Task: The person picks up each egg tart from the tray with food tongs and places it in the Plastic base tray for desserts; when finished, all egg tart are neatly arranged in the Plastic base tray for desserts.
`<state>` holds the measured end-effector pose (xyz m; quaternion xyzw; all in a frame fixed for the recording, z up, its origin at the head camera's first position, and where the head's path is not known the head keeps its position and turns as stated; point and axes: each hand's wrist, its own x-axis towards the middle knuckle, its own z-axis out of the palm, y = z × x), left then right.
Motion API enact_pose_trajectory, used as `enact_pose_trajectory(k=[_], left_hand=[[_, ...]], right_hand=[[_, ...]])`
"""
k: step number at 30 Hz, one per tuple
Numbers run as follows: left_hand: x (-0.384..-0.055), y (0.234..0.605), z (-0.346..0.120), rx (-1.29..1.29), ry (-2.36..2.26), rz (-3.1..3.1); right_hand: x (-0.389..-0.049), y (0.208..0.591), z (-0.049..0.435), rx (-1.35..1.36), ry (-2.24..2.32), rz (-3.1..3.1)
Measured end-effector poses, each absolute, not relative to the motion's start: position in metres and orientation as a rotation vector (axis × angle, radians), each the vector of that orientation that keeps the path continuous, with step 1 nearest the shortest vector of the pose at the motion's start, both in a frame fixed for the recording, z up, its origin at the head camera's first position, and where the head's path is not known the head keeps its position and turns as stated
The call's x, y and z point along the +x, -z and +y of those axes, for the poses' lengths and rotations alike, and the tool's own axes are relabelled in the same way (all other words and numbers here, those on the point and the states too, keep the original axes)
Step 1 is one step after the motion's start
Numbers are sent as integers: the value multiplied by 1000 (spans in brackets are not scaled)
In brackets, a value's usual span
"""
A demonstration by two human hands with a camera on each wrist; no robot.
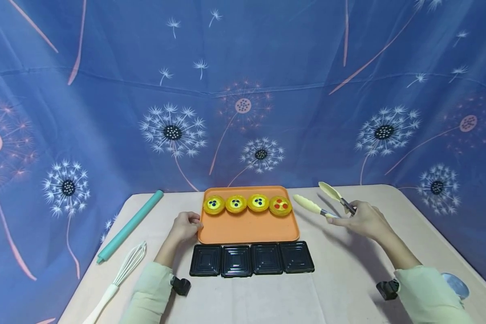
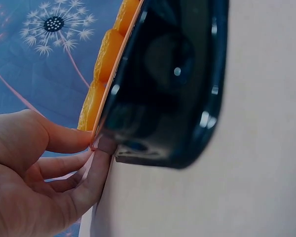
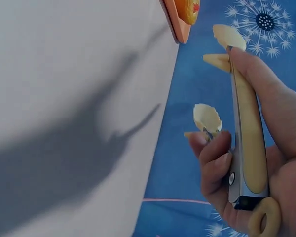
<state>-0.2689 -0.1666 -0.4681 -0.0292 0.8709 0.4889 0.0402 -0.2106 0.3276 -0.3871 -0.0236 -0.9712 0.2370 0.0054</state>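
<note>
Yellow tarts (image 1: 236,204), all four, sit on the orange tray (image 1: 247,230) that the left hand (image 1: 186,226) pinches. Between both hands, no black square tray (image 1: 236,262) has one yet. The right hand (image 1: 366,220) holds spread tongs (image 1: 307,204).

place: staged tabletop set | dandelion-print cloth backdrop (image 1: 308,58) | table (image 1: 251,301) | rolling pin (image 1: 130,227), whisk (image 1: 115,284)

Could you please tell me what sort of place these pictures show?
Probably a small staged set for baking scenes, rather than a working kitchen: a dandelion-print cloth hangs behind the table, a rolling pin lies on it, and a tray holds four tarts.
</note>
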Motion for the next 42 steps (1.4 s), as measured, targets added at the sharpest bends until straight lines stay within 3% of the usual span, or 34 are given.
enact_pose_trajectory(k=[16, 42], left_hand=[[-275, 458, -169, -26, -1464, 2688], [-271, 470, -169, -108, -1527, 2648]], right_hand=[[-240, 383, 318, 447, -648, -2920], [-280, 396, 306, 733, -624, -3041]])
